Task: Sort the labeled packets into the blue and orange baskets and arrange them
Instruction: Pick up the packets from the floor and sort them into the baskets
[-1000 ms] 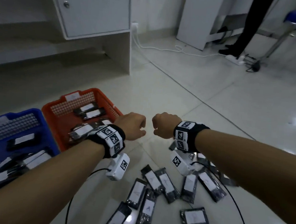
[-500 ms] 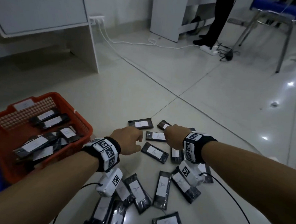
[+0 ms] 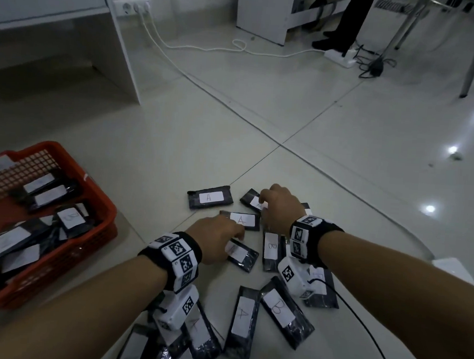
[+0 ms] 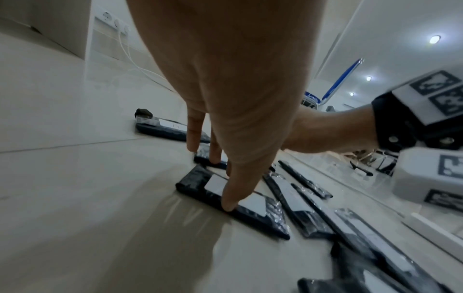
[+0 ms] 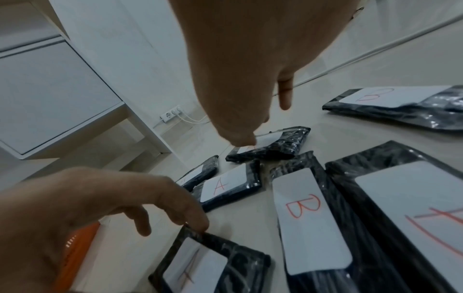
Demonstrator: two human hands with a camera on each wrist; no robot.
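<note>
Head view: dark plastic-wrapped packets, each with a white paper label marked A or B, scattered flat on the tiled floor. Orange basket [image 3: 99, 206] at left, already holding several packets; blue basket not in view. Left hand [image 3: 214, 241] reaches down onto an A packet [image 3: 241, 254]; right hand [image 3: 280, 207] is on a farther packet [image 3: 252, 200], beside another A packet [image 3: 241, 220]. Nothing lifted.

Left wrist view: left hand's fingers extended, one fingertip [image 4: 228, 206] pressing the label edge of the near packet [image 4: 250, 206]; other fingers touch the next packet beyond. Not grasping. Packets look thin, flat and light; the wrap is glossy and crinkled, likely slippery.

Right wrist view: right hand [image 5: 240, 95] has a fingertip [image 5: 244, 141] on the label of a crumpled packet [image 5: 278, 145]; no pinch visible, fingers relaxed. B packet [image 5: 308, 220] lies nearby, untouched.

Handling judgement: soft, pliable, low weight. Lying flush to the smooth floor, a packet is best slid or tipped by an edge, then pinched across its short end.
</note>
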